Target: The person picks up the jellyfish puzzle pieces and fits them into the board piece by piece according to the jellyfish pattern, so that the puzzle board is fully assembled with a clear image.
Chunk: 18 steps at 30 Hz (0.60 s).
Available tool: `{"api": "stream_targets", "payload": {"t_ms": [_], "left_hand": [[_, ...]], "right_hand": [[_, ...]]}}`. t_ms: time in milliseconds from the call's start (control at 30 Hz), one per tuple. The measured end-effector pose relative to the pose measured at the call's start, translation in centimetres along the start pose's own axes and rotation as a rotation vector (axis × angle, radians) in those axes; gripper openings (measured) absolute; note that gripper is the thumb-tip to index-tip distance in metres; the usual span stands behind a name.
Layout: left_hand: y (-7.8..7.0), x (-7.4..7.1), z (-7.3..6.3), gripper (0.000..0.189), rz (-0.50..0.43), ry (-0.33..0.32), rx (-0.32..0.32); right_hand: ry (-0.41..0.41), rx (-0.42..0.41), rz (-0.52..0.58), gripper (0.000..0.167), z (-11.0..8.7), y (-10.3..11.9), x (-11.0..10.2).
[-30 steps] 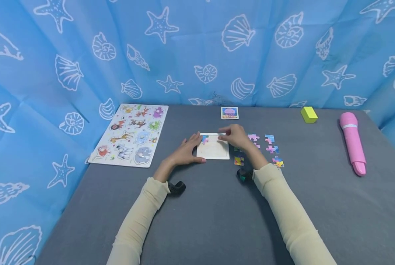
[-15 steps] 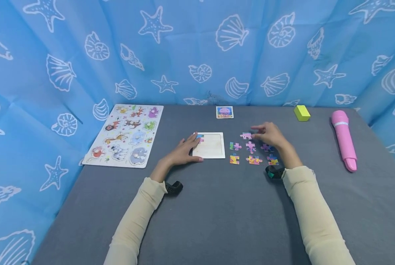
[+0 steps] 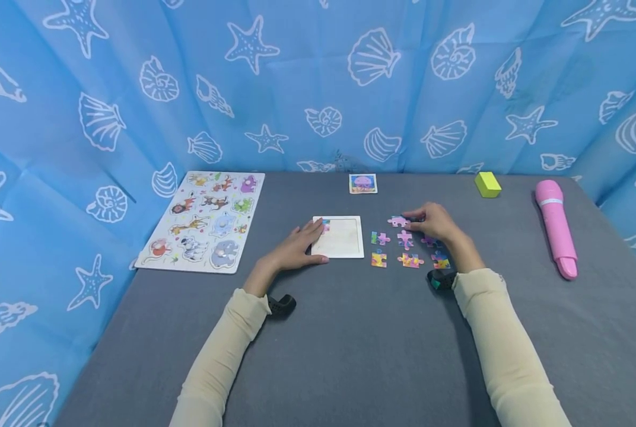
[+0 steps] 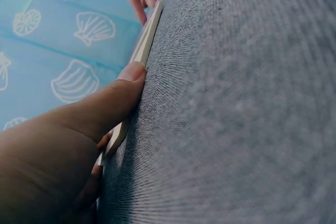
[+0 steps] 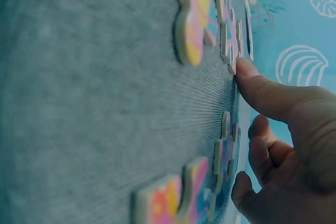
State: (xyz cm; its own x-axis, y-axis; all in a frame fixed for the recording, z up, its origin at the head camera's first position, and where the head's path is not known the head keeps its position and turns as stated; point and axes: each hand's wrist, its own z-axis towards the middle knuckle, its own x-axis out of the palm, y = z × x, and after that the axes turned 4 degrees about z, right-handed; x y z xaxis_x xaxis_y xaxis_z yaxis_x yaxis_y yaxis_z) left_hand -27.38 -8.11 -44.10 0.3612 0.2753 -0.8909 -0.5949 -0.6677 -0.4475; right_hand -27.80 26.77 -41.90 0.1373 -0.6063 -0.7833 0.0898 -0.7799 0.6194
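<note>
My left hand (image 3: 295, 246) lies spread at the left side of a small pale wooden puzzle tray (image 3: 344, 255). Its thumb (image 4: 131, 74) presses the near edge, and its fingertips rest at the upper left corner. A blue and pink jigsaw piece (image 3: 326, 225) sits in that corner of the tray, partly covered by the fingers. To the right, my right hand (image 3: 436, 224) pinches the right end of a pink jigsaw piece (image 3: 397, 221) between thumb and index finger. In the right wrist view, the thumb (image 5: 247, 72) meets this piece's edge, low over the cloth.
Several loose jigsaw pieces (image 3: 410, 260) lie in rows right of the tray. A jellyfish picture card (image 3: 363, 184) lies behind it. An animal puzzle board (image 3: 200, 225) is at left; a yellow block (image 3: 487, 185) and pink toy microphone (image 3: 555, 228) are at right. A blue curtain (image 3: 318, 77) hangs behind.
My right hand has moved right from over the tray to the loose pieces, and its thumb and index finger have closed on the pink one. The left hand stays at the tray.
</note>
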Motion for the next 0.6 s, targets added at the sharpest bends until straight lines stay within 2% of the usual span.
{"api": "stream_targets", "payload": {"t_ms": [167,333,600], "left_hand": [[0.08,0.03,0.04,0.083,0.033,0.004,-0.006],[0.11,0.05,0.07,0.084,0.055,0.016,-0.028],[-0.05,0.13,0.03,0.084,0.103,0.009,-0.033]], "right_hand": [[-0.016,0.039,0.015,0.033,0.01,-0.04,0.06],[0.0,0.088,0.029,0.033,0.0,0.02,0.03],[0.007,0.081,0.031,0.034,-0.05,0.43,-0.01]]}}
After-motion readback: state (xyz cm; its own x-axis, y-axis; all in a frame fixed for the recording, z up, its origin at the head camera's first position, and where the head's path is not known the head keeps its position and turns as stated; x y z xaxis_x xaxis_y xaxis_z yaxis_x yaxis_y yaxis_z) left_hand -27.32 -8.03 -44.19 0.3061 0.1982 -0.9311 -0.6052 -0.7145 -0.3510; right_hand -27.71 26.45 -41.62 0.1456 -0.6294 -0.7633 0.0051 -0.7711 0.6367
